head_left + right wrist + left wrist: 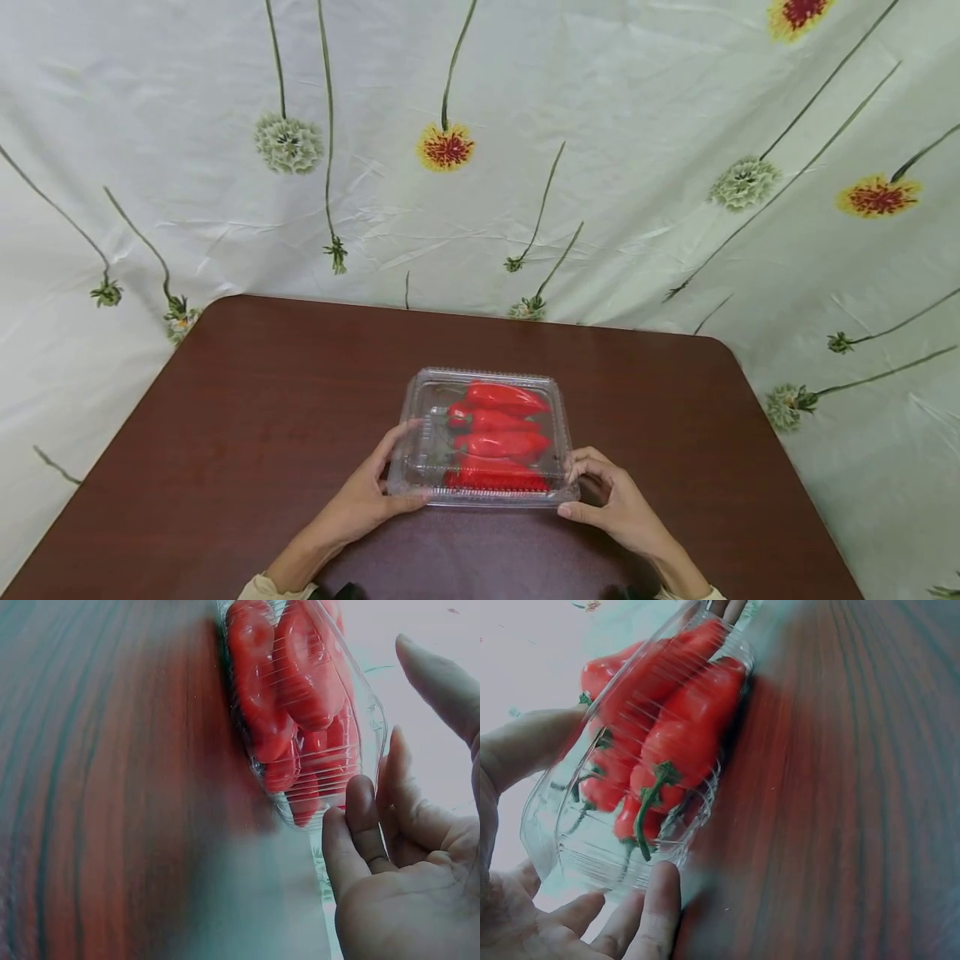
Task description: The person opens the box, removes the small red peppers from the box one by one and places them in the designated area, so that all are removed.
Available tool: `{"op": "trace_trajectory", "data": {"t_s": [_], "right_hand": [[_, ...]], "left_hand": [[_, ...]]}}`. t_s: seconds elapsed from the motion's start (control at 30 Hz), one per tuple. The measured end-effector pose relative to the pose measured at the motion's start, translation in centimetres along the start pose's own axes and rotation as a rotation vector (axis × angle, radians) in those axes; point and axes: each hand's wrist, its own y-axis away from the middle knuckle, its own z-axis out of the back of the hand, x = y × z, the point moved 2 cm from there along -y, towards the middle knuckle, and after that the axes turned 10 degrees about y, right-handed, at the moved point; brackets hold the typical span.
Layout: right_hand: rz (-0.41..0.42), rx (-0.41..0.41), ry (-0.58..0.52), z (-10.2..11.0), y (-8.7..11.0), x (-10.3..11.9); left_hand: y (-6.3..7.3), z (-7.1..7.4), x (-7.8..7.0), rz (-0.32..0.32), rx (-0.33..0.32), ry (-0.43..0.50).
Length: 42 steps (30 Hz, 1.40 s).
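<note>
A clear plastic clamshell box [431,400] with its lid down stands on the table. Several red peppers [498,444] lie inside, their green stems [660,784] toward the left end. My left hand [367,492] holds the box's left end, thumb at the front edge and fingers along the side. At the right end is my right hand [618,496], its slightly bent fingertips [360,795] touching the ribbed plastic wall. In the right wrist view, the right thumb [439,682] stands apart from the box.
The dark reddish-brown wooden table [262,400] has rounded far corners. A pale cloth [390,208] printed with flowers hangs behind it and along both sides. Light sleeves [277,587] show at the near edge of the head view.
</note>
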Motion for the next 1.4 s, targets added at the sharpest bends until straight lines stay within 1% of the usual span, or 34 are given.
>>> {"op": "trace_trajectory", "data": {"t_s": [0.07, 0.17, 0.2, 0.3, 0.43, 0.57, 0.67, 0.73, 0.8, 0.97, 1.17, 1.3, 1.4], "right_hand": [[0.001, 0.004, -0.002, 0.0, 0.0, 0.0], [-0.002, 0.004, 0.006, 0.1, 0.0, 0.1], [0.007, 0.005, 0.014, 0.1, 0.0, 0.1], [0.035, 0.001, 0.030, 0.1, -0.1, 0.1], [0.069, -0.003, 0.044, 0.2, -0.2, 0.1], [0.036, 0.001, 0.044, 0.1, -0.3, 0.1], [0.023, -0.010, 0.068, 0.2, -0.3, 0.2], [0.035, -0.024, 0.103, 0.3, -0.4, 0.3], [0.046, -0.041, 0.140, 0.4, -0.5, 0.5], [0.032, -0.061, 0.190, 0.7, -0.9, 0.7], [0.044, -0.075, 0.229, 1.2, -1.6, 1.3], [0.048, -0.074, 0.255, 1.2, -2.4, 1.9], [0.076, -0.066, 0.279, 1.0, -3.0, 2.3]], "left_hand": [[-0.1, 0.1, -0.2, -0.008, -0.003, -0.003], [-0.2, 0.2, -0.4, -0.023, -0.023, -0.050], [-0.2, 0.2, -0.4, -0.025, -0.035, -0.074], [-0.3, 0.2, -0.5, -0.032, -0.031, -0.110], [-0.4, 0.3, -0.4, -0.063, -0.031, -0.128], [-0.4, 0.5, -0.4, -0.104, -0.034, -0.159], [-0.5, 0.6, -0.5, -0.132, -0.028, -0.191], [-0.5, 0.6, -0.5, -0.141, -0.023, -0.208], [-0.6, 0.7, -0.5, -0.142, -0.018, -0.219], [-0.8, 0.7, -0.6, -0.143, 0.002, -0.241], [-1.0, 0.7, -0.9, -0.179, 0.033, -0.278], [-1.2, 0.8, -1.1, -0.169, 0.026, -0.289], [-1.2, 0.9, -1.3, -0.171, 0.023, -0.297]]}}
